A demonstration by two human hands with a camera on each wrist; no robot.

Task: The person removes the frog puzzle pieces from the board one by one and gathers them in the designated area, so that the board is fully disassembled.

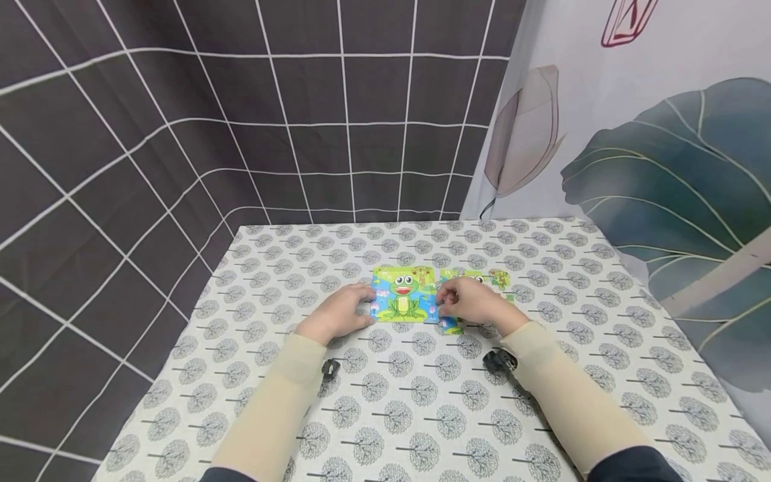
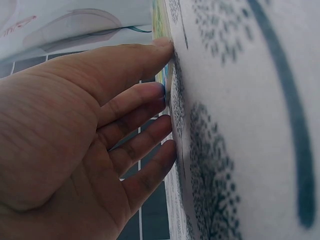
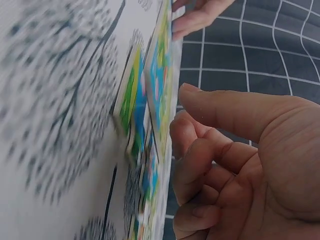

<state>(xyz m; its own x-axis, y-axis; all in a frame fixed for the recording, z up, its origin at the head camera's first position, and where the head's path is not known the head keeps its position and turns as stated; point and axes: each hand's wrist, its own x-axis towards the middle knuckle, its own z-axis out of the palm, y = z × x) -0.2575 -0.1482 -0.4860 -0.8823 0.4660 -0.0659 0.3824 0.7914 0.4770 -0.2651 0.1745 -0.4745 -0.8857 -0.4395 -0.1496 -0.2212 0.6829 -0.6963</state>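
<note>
A square frog picture board (image 1: 403,293) lies flat on the patterned tablecloth in the head view. My left hand (image 1: 340,312) is at its left edge; in the left wrist view the thumb and fingertips (image 2: 159,91) touch along that edge, fairly straight. Beside the right edge is my right hand (image 1: 474,301), its fingers (image 3: 192,167) loosely curled with nothing seen between them and the thumb. Under and behind this hand lie frog puzzle pieces (image 1: 450,327), partly hidden, so their full layout cannot be made out.
The tablecloth (image 1: 385,402) has a grey tree print and covers the whole table. A dark gridded curtain (image 1: 289,147) hangs behind and to the left. At the right hangs a pale cloth (image 1: 578,60) with large leaves. Both wrists wear small black devices (image 1: 500,360).
</note>
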